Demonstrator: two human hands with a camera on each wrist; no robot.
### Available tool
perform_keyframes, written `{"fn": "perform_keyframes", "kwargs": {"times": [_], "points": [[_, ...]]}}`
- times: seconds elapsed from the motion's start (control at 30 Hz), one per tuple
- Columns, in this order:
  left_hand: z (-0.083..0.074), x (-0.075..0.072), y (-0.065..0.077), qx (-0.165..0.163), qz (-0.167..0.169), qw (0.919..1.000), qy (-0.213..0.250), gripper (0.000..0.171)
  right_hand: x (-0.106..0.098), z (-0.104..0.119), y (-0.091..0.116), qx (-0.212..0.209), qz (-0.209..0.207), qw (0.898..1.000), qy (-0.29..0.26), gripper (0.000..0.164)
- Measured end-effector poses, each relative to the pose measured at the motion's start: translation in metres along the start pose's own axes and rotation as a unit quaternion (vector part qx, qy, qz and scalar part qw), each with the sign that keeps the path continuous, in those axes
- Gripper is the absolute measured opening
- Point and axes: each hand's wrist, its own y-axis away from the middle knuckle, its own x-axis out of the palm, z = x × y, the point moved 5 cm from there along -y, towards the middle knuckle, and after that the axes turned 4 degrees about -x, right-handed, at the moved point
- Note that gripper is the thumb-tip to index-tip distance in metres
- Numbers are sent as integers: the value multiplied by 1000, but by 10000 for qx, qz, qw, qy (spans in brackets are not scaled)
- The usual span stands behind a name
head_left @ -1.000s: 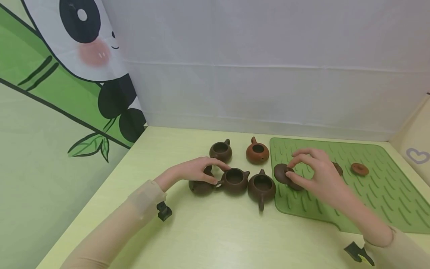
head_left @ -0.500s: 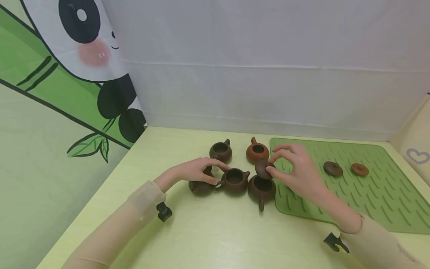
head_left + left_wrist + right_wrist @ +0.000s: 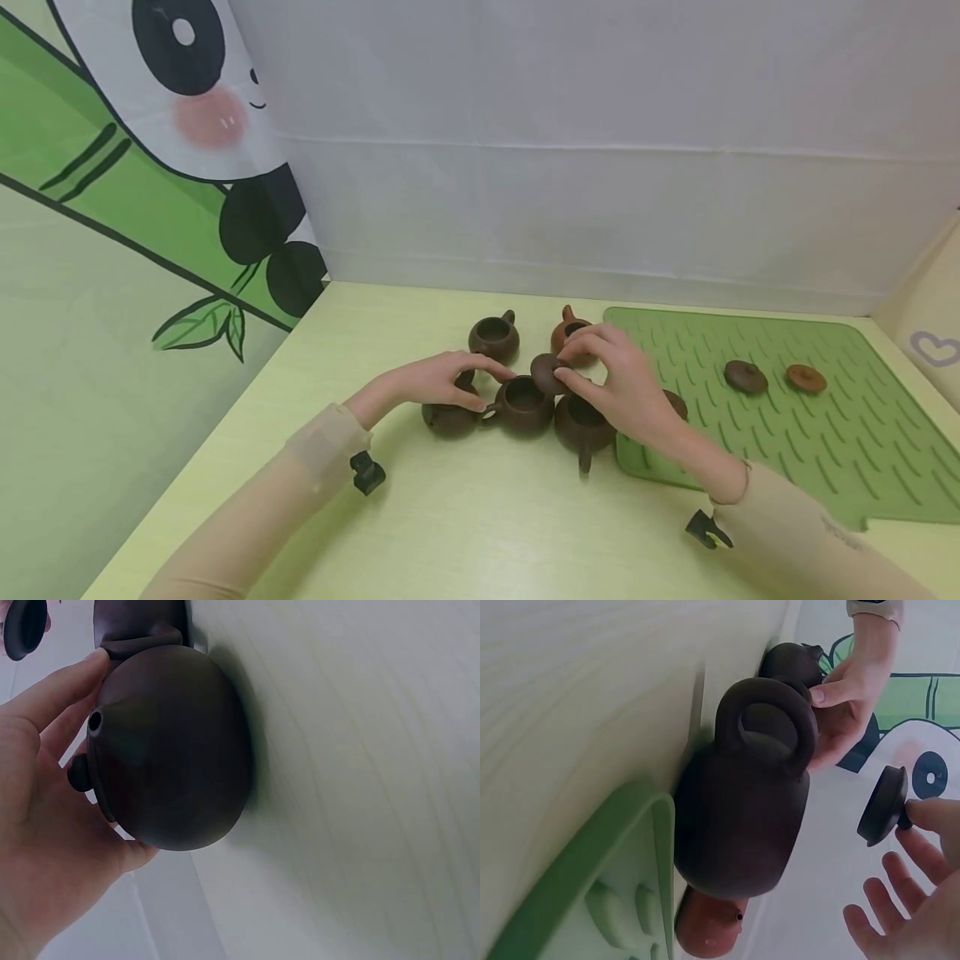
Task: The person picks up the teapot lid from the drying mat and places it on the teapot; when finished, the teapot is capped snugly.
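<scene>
Head view: right hand (image 3: 621, 385) pinches a lid (image 3: 547, 375), likely light, brittle, best held by its knob (image 3: 904, 818); spread left hand (image 3: 446, 377) touches a teapot (image 3: 527, 419).

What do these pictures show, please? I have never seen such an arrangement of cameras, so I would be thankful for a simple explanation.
There is no machine, only a person's left hand and right hand, both bare. The wide picture comes from a camera on the head. The two close pictures come from the wrists; the one with the mat's green edge is from the right.

On the table stand four dark pots and a reddish pot. On the mat lie two lids and, partly hidden, what looks like a third.

The right hand pinches a dark lid by its knob, in the air. The left hand is at the lidded pot, its fingers close to an open pot.
</scene>
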Motion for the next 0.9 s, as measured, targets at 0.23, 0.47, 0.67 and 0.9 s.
{"fn": "perform_keyframes", "kwargs": {"times": [0.23, 0.47, 0.67, 0.9], "points": [[-3, 0, 0, 108, 28, 9999, 50, 51, 12, -2, -4, 304, 216, 9993, -42, 15], [-2, 0, 1, 120, 46, 9999, 106, 52, 18, -2, -5, 671, 383, 9970, 18, 16], [-1, 0, 0, 161, 49, 9998, 88, 52, 24, -4, -6, 856, 498, 9949, 164, 17], [0, -1, -1, 258, -56, 9996, -137, 53, 30, -4, -7, 935, 623, 9927, 429, 14]]}}
